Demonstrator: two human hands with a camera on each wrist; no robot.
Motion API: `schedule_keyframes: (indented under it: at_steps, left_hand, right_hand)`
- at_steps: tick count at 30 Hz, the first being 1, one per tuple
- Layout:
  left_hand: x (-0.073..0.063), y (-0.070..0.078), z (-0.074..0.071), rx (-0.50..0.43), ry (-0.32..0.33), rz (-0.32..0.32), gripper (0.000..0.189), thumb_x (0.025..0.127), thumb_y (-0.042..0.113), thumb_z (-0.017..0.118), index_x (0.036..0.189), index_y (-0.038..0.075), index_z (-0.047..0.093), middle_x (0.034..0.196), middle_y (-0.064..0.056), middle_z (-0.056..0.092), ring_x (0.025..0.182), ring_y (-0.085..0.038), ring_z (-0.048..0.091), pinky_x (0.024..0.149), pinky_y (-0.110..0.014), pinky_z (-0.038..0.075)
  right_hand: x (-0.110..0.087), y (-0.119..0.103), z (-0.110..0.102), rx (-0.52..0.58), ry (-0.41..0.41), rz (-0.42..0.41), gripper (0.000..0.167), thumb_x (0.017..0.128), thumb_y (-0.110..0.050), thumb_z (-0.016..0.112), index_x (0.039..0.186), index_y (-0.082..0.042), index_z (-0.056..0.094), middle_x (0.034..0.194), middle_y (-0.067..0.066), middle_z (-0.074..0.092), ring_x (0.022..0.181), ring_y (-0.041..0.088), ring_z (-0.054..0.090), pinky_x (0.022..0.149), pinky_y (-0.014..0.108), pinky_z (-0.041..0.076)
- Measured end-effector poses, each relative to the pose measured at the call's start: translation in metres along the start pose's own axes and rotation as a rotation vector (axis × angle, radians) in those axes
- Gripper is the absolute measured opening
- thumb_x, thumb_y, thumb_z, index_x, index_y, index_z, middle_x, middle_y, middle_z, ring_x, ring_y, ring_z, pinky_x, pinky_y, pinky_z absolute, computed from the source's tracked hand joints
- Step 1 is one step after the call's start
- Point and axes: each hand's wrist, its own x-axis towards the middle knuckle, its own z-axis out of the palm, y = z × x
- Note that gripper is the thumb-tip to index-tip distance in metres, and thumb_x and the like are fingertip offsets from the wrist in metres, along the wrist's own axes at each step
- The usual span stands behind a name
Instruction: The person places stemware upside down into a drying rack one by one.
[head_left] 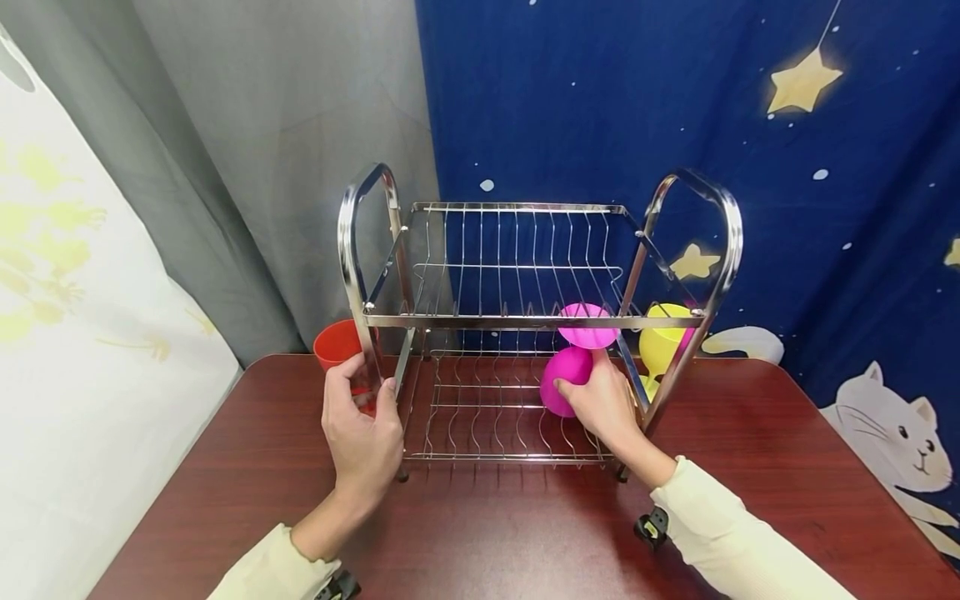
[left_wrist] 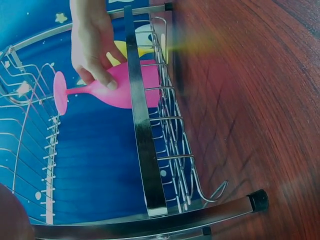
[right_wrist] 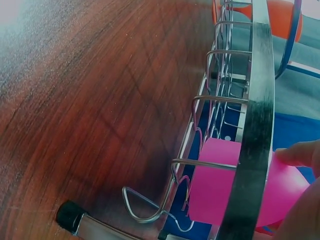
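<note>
A pink goblet (head_left: 564, 379) is upside down inside the lower tier of a chrome two-tier dish rack (head_left: 495, 321), its foot up and its rim down at the wires. The right hand (head_left: 603, 400) holds it by the bowl with thumb and fingers, as the left wrist view also shows. On the other side, the left hand (head_left: 363, 437) grips the rack's left front post, thumb on one side and curled fingers on the other. Only a bit of the left hand shows in the left wrist view, beside the post.
Behind the rack's left side is a red goblet (head_left: 335, 343), partly hidden by the left hand and post. A yellow goblet (head_left: 660, 350) stands behind the right post. The rack stands on a reddish-brown wooden table (head_left: 510, 533), with curtains (head_left: 510, 100) hanging behind.
</note>
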Motion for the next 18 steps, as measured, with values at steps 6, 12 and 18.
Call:
schedule_keyframes:
  at_steps: [6, 12, 18]
  left_hand:
    - [0.0002, -0.0007, 0.0000, 0.009, -0.003, 0.003, 0.040, 0.081, -0.010, 0.066, 0.120, -0.006, 0.055, 0.108, -0.018, 0.059, 0.094, -0.015, 0.055, 0.075, -0.015, 0.048]
    - [0.0005, -0.0014, 0.0000, 0.008, -0.008, 0.000, 0.039, 0.082, -0.009, 0.066, 0.119, -0.007, 0.055, 0.108, -0.018, 0.059, 0.094, -0.015, 0.055, 0.075, -0.014, 0.048]
    - [-0.0004, -0.0024, 0.0002, 0.002, -0.003, 0.001, 0.039, 0.081, -0.011, 0.065, 0.119, -0.007, 0.055, 0.107, -0.019, 0.058, 0.093, -0.015, 0.055, 0.075, -0.012, 0.047]
  right_hand:
    - [0.0033, 0.0017, 0.0011, -0.021, -0.019, -0.005, 0.071, 0.080, -0.021, 0.076, 0.140, -0.001, 0.044, 0.126, 0.026, 0.058, 0.110, 0.041, 0.059, 0.090, 0.053, 0.051]
    - [0.0058, 0.0040, 0.0026, -0.028, -0.022, -0.027, 0.071, 0.081, -0.020, 0.075, 0.141, 0.001, 0.044, 0.130, 0.025, 0.053, 0.114, 0.041, 0.056, 0.092, 0.054, 0.050]
    - [0.0062, 0.0052, 0.0030, -0.026, -0.033, -0.039, 0.074, 0.081, -0.019, 0.075, 0.143, 0.002, 0.041, 0.132, 0.026, 0.052, 0.116, 0.042, 0.055, 0.094, 0.054, 0.049]
